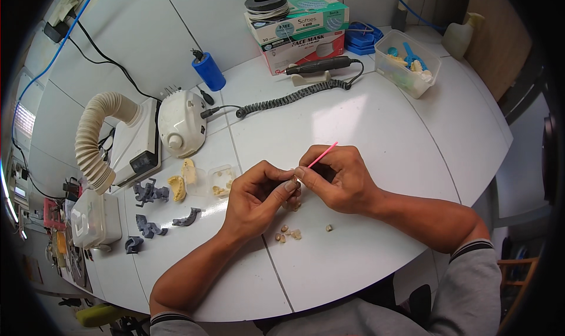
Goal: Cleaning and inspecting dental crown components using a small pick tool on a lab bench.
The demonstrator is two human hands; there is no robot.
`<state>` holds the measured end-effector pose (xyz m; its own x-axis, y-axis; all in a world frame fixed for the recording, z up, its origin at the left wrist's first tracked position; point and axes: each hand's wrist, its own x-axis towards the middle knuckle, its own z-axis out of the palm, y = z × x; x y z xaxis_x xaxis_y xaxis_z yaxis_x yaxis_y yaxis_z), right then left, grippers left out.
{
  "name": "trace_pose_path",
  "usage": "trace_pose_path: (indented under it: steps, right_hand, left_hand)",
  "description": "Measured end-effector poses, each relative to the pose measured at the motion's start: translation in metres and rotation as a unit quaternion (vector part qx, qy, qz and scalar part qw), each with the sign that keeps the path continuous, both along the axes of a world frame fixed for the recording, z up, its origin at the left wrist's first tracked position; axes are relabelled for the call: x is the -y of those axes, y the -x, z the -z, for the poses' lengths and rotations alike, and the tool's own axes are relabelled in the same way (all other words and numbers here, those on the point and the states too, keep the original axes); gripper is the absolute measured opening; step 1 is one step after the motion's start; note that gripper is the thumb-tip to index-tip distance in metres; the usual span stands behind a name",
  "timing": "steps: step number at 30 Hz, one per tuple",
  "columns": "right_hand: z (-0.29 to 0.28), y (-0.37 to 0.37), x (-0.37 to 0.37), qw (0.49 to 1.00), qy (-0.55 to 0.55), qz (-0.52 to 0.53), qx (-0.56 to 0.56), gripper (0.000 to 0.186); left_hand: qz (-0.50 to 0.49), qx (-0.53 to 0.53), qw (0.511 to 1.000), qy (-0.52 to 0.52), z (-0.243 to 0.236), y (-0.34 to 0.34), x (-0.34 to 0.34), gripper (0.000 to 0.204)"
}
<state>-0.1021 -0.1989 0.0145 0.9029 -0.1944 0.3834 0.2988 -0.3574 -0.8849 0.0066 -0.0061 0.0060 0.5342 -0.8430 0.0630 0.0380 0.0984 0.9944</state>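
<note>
My left hand (256, 200) and my right hand (338, 177) meet above the middle of the table, fingertips close together. My right hand pinches a thin pink stick (323, 153), whose lower end reaches the fingertips. My left thumb and fingers are closed on a small object, mostly hidden by them. Below my hands lie several small tooth-coloured pieces (285, 234) in a loose group, with one piece (329, 227) apart to the right. Left of my hands are yellow dental casts (178, 189), clear plastic boxes (220, 183) with pale pieces, and grey dental models (150, 224).
Behind are a white control unit (181, 127), a ribbed hose (94, 130), a black handpiece (318, 65) with coiled cord, a blue cylinder (207, 71), stacked mask boxes (300, 47) and a tub (406, 68). A lidded container (94, 221) stands left. The table's curved edge (306, 300) is near me.
</note>
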Motion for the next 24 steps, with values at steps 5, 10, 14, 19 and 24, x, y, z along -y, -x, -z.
trace_pose_path:
  steps: [5,10,14,19,24]
  right_hand:
    - [0.006,0.005,0.005,0.996,-0.072,0.033,-0.027,0.017]
    - [0.005,0.009,0.004,0.988,-0.146,0.019,-0.038,0.011]
    - [0.008,-0.002,0.004,0.981,-0.185,-0.009,-0.058,0.009]
    - [0.001,-0.001,0.011,0.969,-0.245,-0.008,-0.035,0.019]
    - [0.007,-0.005,0.01,0.964,-0.261,-0.029,-0.048,0.025]
  left_hand:
    - [-0.022,0.001,1.0,-0.001,-0.002,0.005,0.002,0.011]
    - [-0.031,-0.024,0.999,0.01,-0.002,0.009,0.003,0.012]
    - [-0.044,-0.018,0.998,0.045,0.012,-0.003,0.0,0.011]
    - [-0.06,-0.013,0.998,0.003,-0.006,-0.006,0.002,0.015]
    - [-0.058,-0.029,0.998,0.009,0.004,-0.009,-0.004,0.019]
